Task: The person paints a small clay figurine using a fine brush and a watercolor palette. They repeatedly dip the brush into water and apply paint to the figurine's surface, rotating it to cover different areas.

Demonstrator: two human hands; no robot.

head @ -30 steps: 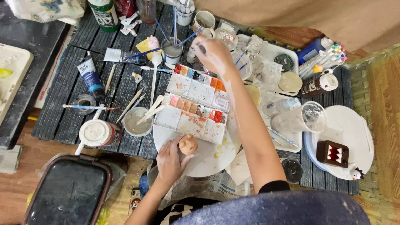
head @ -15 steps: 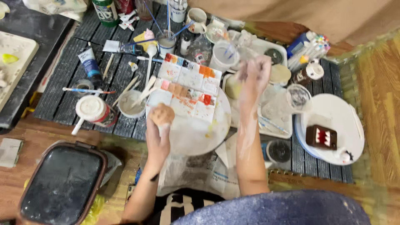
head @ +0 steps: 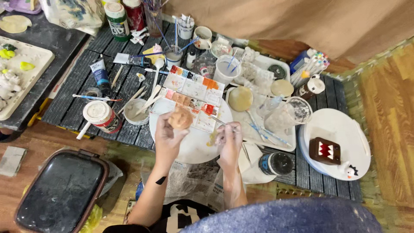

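Since half a second ago, the right hand (head: pixel 228 140) is no longer reaching up over the trays; it is now sitting low over the white round plate (head: pixel 192 149), and the left hand (head: pixel 166 138) is raised beside it. Around that plate, the dark slatted tabletop (head: pixel 86 103) is carrying the clutter, with a black lidded case (head: pixel 58 194) lying on the floor below and to the left of the plate. A white oval tray (head: pixel 340 129) is sitting well to the right of the plate, bearing a brown toothy figure (head: pixel 324 150). A paint palette (head: pixel 194 97) is overlapping the plate's upper edge. The left hand is closing its fingers around a small tan clay figure (head: pixel 180 118), holding it over the palette's lower edge. The right hand is pinching a thin brush (head: pixel 222 122) whose handle is slanting up-left toward the palette. Both hands are apart, each clamped on its own thing.
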